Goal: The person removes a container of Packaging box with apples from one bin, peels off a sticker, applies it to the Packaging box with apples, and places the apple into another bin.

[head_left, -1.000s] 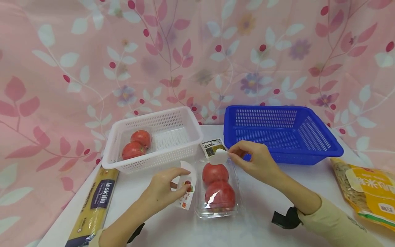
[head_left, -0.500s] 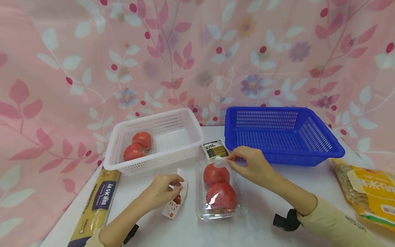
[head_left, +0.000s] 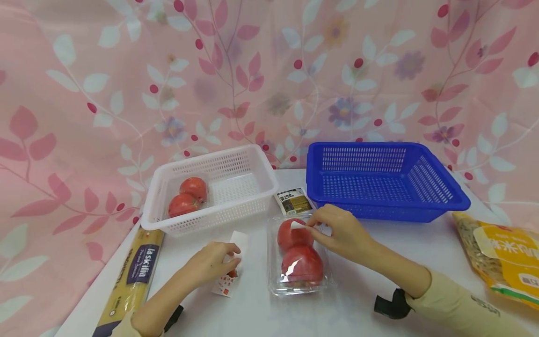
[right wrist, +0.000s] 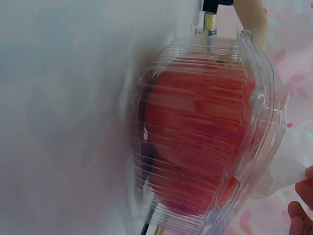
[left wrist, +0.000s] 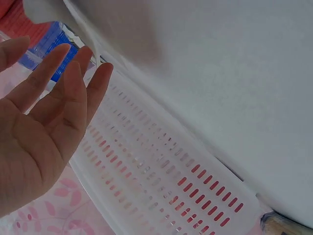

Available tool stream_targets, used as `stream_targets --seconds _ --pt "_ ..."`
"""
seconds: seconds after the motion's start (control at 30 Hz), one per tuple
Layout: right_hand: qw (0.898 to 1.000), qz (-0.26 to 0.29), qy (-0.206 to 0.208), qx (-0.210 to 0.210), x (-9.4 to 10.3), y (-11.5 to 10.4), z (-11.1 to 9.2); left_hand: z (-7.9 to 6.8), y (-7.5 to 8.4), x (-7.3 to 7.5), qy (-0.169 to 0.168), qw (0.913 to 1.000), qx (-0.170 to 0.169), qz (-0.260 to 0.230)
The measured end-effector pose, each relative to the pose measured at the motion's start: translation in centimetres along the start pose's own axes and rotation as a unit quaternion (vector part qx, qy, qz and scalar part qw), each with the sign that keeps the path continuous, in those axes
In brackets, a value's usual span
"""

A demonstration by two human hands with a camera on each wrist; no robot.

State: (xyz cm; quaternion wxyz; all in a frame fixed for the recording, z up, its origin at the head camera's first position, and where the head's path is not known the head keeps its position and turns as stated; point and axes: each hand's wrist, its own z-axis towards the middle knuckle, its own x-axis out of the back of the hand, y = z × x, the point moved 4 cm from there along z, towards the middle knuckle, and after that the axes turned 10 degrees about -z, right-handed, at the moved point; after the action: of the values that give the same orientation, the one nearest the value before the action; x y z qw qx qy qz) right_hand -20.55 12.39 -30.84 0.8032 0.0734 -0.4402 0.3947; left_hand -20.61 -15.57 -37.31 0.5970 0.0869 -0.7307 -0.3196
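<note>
Backdrop (head_left: 269, 61): pink sheet or curtain, kinda wrinkly, runs the full width behind the table
Print: darker pink leaves on thin stems, pale bluish-white leaves, deep red berries, a few soft purple-blue flowers and an orangey one up top
Table (head_left: 358, 304): plain white top, back edge right up by the sheet, can't tell if they touch
Light: pretty soft, just faint smudgy shadows on the white

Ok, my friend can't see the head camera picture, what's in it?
A person's right hand pinches a small white scrap over a clear box of two round red fruits, their left hand by a printed label. Behind are a white basket with two more fruits and a blue basket; a spaghetti pack lies left, a yellow bag right.
</note>
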Motion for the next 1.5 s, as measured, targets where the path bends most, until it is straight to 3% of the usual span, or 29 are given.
stream_targets --seconds 0.27,0.4,0.57,0.7,0.83,1.0,1.23,1.5 --pt "1.0 0.002 -0.013 -0.003 -0.4 -0.3 -0.7 0.0 -0.2 -0.4 -0.012 0.9996 0.022 0.015" --pt "1.0 0.0 -0.014 0.011 -0.7 -0.5 -1.0 0.1 0.3 -0.6 0.003 0.9992 0.003 0.041" --pt "0.999 -0.007 -0.007 0.038 -1.1 -0.6 -1.5 0.6 2.0 -0.7 0.06 0.9934 -0.074 0.065" --pt "0.999 -0.007 -0.005 0.049 -1.3 -0.5 -1.8 1.2 4.4 -0.3 0.095 0.9808 -0.156 0.068" --pt "0.999 -0.011 -0.021 0.045 -1.6 -0.5 -2.0 2.1 6.7 -0.6 0.097 0.9663 -0.225 0.078" --pt "0.998 -0.011 -0.016 0.067 -1.9 -0.6 -2.2 2.9 8.7 -1.7 0.065 0.9535 -0.284 0.079" --pt "0.995 -0.008 0.009 0.098 -2.5 -0.9 -2.3 2.9 9.5 -3.3 0.036 0.9322 -0.335 0.132" --pt "0.994 -0.019 -0.017 0.108 -2.5 -1.0 -2.4 3.1 9.4 -4.1 0.021 0.9279 -0.327 0.178"
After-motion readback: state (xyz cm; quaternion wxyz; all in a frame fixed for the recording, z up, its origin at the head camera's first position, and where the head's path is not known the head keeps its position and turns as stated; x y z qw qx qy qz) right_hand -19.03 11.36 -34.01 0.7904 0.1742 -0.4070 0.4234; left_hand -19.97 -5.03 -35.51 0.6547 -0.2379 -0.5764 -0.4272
